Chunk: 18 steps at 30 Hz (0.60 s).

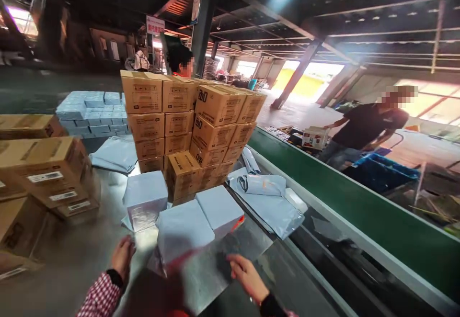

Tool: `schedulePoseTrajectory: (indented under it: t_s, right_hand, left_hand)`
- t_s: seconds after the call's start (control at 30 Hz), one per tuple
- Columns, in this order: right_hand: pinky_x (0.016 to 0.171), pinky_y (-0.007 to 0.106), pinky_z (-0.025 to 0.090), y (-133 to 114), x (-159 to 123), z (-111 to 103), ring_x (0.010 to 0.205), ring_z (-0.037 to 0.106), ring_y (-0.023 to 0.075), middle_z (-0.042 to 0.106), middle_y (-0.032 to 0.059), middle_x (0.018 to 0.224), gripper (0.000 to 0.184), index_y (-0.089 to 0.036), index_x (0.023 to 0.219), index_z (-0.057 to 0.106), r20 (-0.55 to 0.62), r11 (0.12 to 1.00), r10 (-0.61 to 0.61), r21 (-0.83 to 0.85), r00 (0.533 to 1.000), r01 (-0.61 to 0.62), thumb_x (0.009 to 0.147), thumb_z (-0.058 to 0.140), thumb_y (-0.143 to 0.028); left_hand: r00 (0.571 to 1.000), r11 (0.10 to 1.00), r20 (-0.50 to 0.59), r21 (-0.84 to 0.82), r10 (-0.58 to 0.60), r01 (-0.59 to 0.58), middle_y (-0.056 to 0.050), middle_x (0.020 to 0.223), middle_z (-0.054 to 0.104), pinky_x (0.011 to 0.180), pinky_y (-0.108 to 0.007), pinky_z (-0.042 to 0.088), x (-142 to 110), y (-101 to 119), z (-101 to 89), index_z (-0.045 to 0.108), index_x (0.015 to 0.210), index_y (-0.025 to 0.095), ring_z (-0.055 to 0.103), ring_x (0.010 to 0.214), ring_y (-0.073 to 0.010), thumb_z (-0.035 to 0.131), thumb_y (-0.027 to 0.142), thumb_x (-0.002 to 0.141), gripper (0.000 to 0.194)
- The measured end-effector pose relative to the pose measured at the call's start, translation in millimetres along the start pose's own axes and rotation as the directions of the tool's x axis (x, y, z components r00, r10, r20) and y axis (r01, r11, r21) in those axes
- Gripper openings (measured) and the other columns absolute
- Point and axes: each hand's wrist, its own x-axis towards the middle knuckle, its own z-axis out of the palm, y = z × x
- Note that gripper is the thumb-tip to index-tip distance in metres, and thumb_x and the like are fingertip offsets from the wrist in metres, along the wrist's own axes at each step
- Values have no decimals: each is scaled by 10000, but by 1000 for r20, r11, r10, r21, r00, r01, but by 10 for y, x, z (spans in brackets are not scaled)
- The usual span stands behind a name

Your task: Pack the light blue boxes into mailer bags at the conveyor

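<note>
My left hand [123, 258] hangs over the metal tabletop [201, 283], left of the wrapped parcels. Its fingers are loosely bent and hold nothing that I can see. To the right, my right hand [247, 276] has its forefinger partly stretched and is also without anything in it. Between and beyond the hands lie a pale wrapped parcel [183, 228], a second wrapped parcel [220, 207] against it with a red edge, and a third wrapped parcel [146, 197] further left. Neither hand touches them.
Stacked cardboard cartons [212, 125] rise behind the parcels; more cartons [43, 168] stand at left. Plastic mailing bags [266, 202] lie at right beside a green conveyor belt [323, 183]. A person [373, 125] stands across the belt, and another [181, 61] is behind the cartons.
</note>
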Motion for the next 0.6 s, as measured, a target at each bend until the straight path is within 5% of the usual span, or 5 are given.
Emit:
schedulePoseTrajectory:
  t_s: [0.1, 0.27, 0.4, 0.53, 0.6]
  right_hand:
    - [760, 506, 559, 214, -151, 292, 769, 721, 358, 739, 154, 766, 468, -231, 977, 756, 14, 996, 28, 83, 999, -30, 743, 548, -580]
    - [1103, 528, 451, -242, -8, 411, 1257, 595, 349, 646, 179, 1327, 647, -148, 1243, 666, -215, 990, -77, 99, 974, 100, 839, 489, -622]
    - [1059, 489, 506, -542, 68, 451, 1199, 640, 307, 693, 149, 1261, 553, -156, 1245, 665, -165, 969, -237, 30, 958, 245, 894, 462, -532]
    - [923, 416, 569, -548, 27, 622, 1035, 695, 271, 736, 134, 1110, 406, -170, 1192, 683, -47, 921, -388, -51, 920, 386, 900, 459, -342]
    - [870, 403, 570, -507, 13, 710, 985, 696, 278, 734, 143, 1071, 374, -148, 1164, 679, 44, 932, -350, -80, 936, 353, 853, 514, -274]
  left_hand:
    - [985, 987, 72, -35, 159, -157, -224, 1298, 628, 1062, -439, 509, -435, 119, 126, 561, 1083, 147, 619, 1232, -311, 446, 555, 872, 473]
    - [887, 910, 294, 105, 356, -400, -152, 1609, 339, 1254, -444, 235, -848, 719, 584, 355, 1473, 121, 262, 1511, -244, 284, 558, 970, 669]
    - [894, 939, 351, 99, 278, -331, -149, 1678, 14, 1274, -396, 81, -843, 888, 849, 43, 1568, 30, 18, 1546, -213, 237, 521, 993, 780]
    - [920, 964, 306, 21, 247, -265, -86, 1680, 60, 1276, -424, 66, -681, 820, 837, 123, 1583, 119, 52, 1546, -201, 303, 461, 997, 702]
    - [921, 972, 315, -18, 228, -234, -97, 1671, 141, 1273, -449, 119, -617, 806, 778, 202, 1574, 115, 133, 1539, -238, 364, 446, 985, 694]
